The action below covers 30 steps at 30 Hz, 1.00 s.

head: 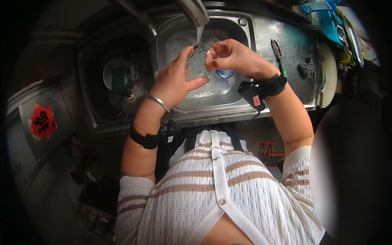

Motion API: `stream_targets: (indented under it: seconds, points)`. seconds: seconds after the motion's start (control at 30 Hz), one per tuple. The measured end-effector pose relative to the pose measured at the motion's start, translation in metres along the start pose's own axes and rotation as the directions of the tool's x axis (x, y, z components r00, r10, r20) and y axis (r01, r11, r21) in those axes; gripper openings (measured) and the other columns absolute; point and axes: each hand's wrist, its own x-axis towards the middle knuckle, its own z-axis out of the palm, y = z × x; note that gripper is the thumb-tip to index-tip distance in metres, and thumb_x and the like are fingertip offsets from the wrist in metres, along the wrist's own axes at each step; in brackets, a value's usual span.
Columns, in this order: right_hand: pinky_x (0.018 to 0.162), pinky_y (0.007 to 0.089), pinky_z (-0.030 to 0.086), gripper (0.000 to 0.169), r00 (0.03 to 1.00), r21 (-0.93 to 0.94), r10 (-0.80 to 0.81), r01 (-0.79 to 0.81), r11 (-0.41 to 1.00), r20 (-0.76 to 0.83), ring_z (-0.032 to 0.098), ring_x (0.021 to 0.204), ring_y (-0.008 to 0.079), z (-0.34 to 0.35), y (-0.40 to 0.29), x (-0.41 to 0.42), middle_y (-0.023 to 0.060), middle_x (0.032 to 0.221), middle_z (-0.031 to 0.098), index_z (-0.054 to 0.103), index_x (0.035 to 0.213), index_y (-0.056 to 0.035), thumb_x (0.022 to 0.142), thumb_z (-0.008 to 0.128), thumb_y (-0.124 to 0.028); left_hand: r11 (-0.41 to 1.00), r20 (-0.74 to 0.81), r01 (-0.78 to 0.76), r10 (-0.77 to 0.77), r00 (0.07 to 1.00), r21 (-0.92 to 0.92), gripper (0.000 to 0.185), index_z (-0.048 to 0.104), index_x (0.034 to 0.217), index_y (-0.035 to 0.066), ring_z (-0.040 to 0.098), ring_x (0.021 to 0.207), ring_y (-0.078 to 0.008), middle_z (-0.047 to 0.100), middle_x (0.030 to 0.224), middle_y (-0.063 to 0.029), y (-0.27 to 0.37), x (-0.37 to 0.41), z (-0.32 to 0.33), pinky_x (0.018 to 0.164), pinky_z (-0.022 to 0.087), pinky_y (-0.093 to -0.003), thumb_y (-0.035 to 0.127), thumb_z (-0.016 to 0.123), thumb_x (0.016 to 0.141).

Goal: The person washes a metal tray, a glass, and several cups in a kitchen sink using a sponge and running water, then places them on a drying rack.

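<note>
My left hand holds a clear patterned container, likely glass, from its left side, thumb below it. My right hand has its fingers and thumb curled together on the container's right edge. Water runs from the metal faucet down onto the far side of the container. Both hands are above the right basin of a stainless steel sink, which has water in its bottom. A small round blue-rimmed thing shows just below my right hand; the hand partly hides it.
The left basin holds a white bowl and a dark green thing. On the steel drainboard lie a green-handled peeler or knife and a steel wool scourer. A pale board stands at its right edge.
</note>
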Motion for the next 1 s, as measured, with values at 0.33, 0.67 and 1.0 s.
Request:
stream_targets:
  seconds: [0.33,0.67,1.0]
  points:
    - [0.065,0.0191,0.038,0.013,0.988,-0.096,-0.081,0.069,0.993,-0.132,0.044,0.066,0.0043,0.006,0.006,-0.002,-0.0039,0.069,0.051,0.051,0.071,-0.0047,0.074,0.061,-0.013,0.983,-0.05,-0.03,0.04,0.998,0.181,0.078,0.03,0.131,0.011,0.057,0.097,-0.0393,0.055,0.111,-0.023,0.003,0.002,-0.002,0.082,0.047,-0.0412,0.035,0.074,0.07]
    - [0.063,0.0189,0.038,0.012,0.983,-0.01,-0.084,0.083,0.996,-0.164,0.045,0.066,0.0038,0.008,0.013,-0.001,-0.0033,0.07,0.052,0.052,0.074,-0.0038,0.077,0.061,-0.011,0.99,0.002,-0.023,0.023,1.0,0.136,0.077,0.032,0.13,0.009,0.054,0.103,-0.0389,0.053,0.115,-0.0235,0.005,0.004,-0.008,0.085,0.045,-0.0408,0.034,0.073,0.071]
    - [0.067,0.0194,0.039,0.012,0.982,-0.003,-0.079,0.08,0.997,-0.17,0.047,0.07,0.0041,0.006,0.013,0.0,-0.0033,0.072,0.052,0.053,0.078,-0.0027,0.076,0.062,-0.009,0.994,0.038,-0.012,0.008,0.999,0.107,0.077,0.033,0.129,0.007,0.056,0.1,-0.0393,0.056,0.11,-0.024,0.005,0.008,-0.011,0.084,0.045,-0.0401,0.037,0.073,0.071]
